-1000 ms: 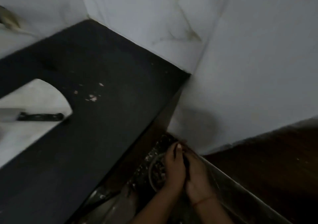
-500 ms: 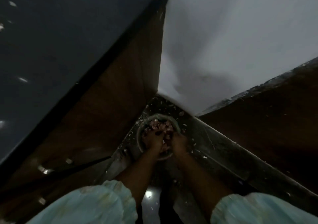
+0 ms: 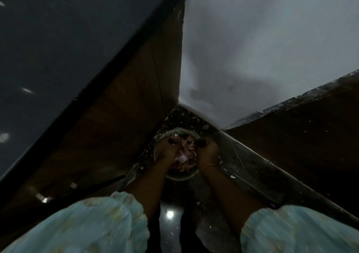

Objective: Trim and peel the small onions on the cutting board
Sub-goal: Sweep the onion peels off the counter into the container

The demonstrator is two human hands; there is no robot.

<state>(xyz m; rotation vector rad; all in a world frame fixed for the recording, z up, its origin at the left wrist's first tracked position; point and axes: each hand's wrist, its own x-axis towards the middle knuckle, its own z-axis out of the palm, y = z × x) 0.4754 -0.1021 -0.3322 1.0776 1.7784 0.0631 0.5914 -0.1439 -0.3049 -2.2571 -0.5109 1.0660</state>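
A round bin (image 3: 175,177) stands on the floor in the corner, holding pinkish onion peels (image 3: 185,155). My left hand (image 3: 166,149) hovers over the bin's left side and my right hand (image 3: 206,151) over its right side, a hand's width apart. The fingers of both point forward and bend loosely inward, and I see nothing held in either. A thin bangle sits on my right wrist. Light blue sleeves cover my upper arms at the bottom of the view. No cutting board, knife or whole onions are in view.
The dark countertop (image 3: 58,48) fills the upper left, with a brown cabinet front (image 3: 126,126) below it. A pale wall (image 3: 262,48) rises behind the bin. A dark ledge (image 3: 291,145) runs along the right. Peel scraps litter the floor (image 3: 180,120).
The camera has tipped down from the counter to the floor bin. My hands, close together inside the bin half a second ago, have moved apart to its two sides.
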